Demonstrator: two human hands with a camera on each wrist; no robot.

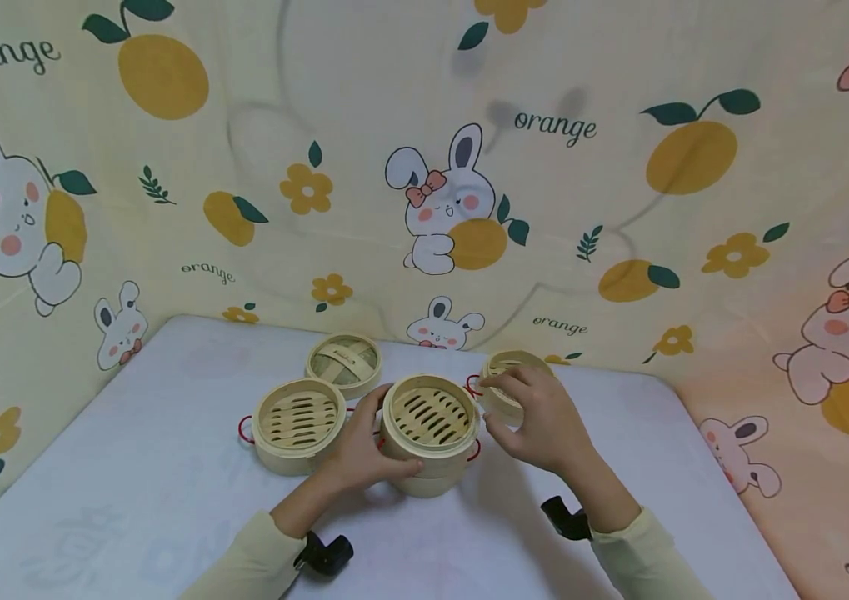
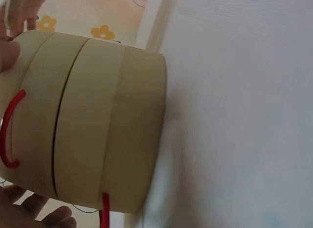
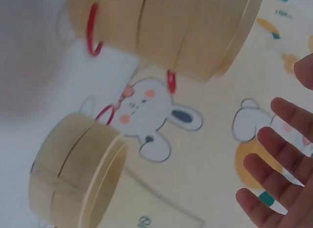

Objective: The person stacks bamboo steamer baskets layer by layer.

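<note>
Two round bamboo steamer baskets form a stack (image 1: pixel 424 477) at the middle of the table, slatted floor of the upper one facing up. My left hand (image 1: pixel 355 454) grips the stack from its left, thumb across the front. In the left wrist view the stacked baskets (image 2: pixel 98 120) show their side walls and red loop handles. My right hand (image 1: pixel 540 421) hovers right of the stack, fingers apart and holding nothing; the right wrist view shows its extended fingers (image 3: pixel 281 167). Behind that hand is another steamer basket (image 1: pixel 501 408), partly hidden by it.
Left of the stack sits a steamer basket (image 1: pixel 299 425) with red handles. Behind it lies a woven bamboo lid (image 1: pixel 344 367) with a crossing band. A white cloth covers the table (image 1: pixel 132 467); a rabbit-and-orange print curtain (image 1: pixel 364 100) hangs along the back.
</note>
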